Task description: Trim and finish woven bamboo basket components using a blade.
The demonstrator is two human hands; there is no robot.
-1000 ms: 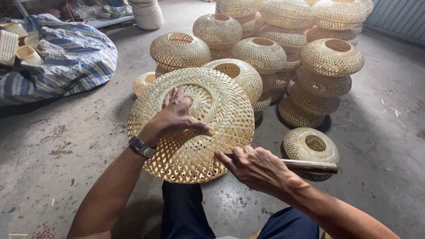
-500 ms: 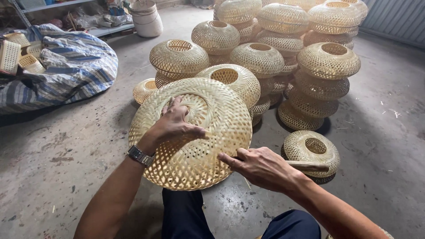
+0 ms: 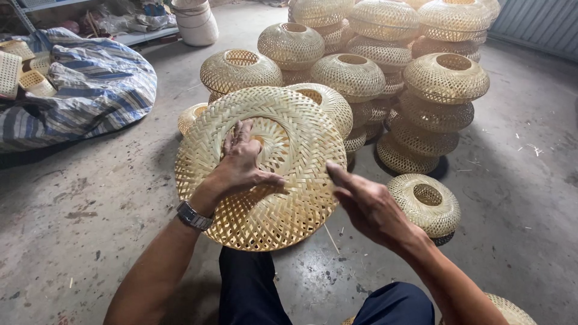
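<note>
A round woven basket point(image 3: 265, 165) of pale bamboo strips is held up above the person's knees, tilted so its broad round face looks back at the camera; being a flattened dome, it has no clear long axis. The left hand point(image 3: 244, 162) lies spread flat on that face, fingers reaching to the dark opening at the middle, a wristwatch point(image 3: 194, 216) on the wrist. The right hand point(image 3: 367, 204) touches the basket's right rim with its fingertips, fingers loosely bent, clamped on nothing. The two hands are apart.

Behind the basket stand stacks of like baskets point(image 3: 385, 66) on the concrete floor point(image 3: 90, 198), each hollow and empty. One single basket point(image 3: 424, 204) sits just right of the held one. Far left of it lies a striped cloth bundle point(image 3: 84, 96), with small woven trays point(image 3: 24, 72) on top, and beyond that a white bucket point(image 3: 195, 24).
</note>
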